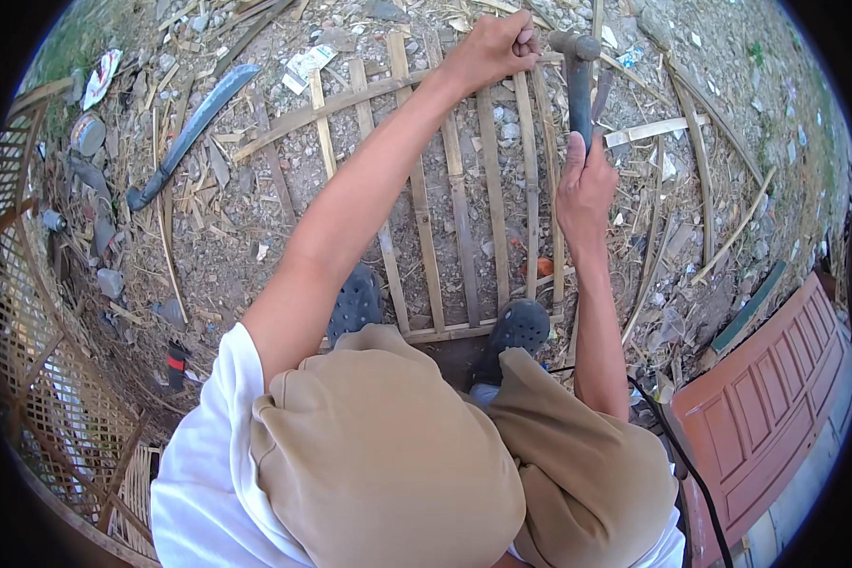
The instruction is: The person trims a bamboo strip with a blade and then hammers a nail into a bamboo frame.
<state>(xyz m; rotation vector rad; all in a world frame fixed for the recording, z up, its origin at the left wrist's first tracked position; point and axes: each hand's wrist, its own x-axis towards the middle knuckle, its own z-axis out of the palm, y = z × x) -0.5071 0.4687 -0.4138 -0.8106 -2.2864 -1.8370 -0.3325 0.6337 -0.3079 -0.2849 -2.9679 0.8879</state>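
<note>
My right hand (587, 189) is wrapped round the dark handle of a hammer (580, 99), whose metal head points away from me. Just left of that head, my left hand (494, 47) is closed with its fingers curled at the far crosspiece of a bamboo frame (456, 189). Anything pinched in those fingers is too small or hidden to make out. The frame lies on the ground, its several thin slats running from a far curved strip to a near strip by my feet. My dark clogs (521, 327) stand at its near edge.
A curved machete (199, 123) lies to the left, near a tin can (87, 134). Woven lattice panels (14, 312) stand at far left. A reddish-brown panelled door (762, 402) lies at the right, beside a black cable (682, 440). Loose bamboo strips (696, 180), stones and litter cover the soil.
</note>
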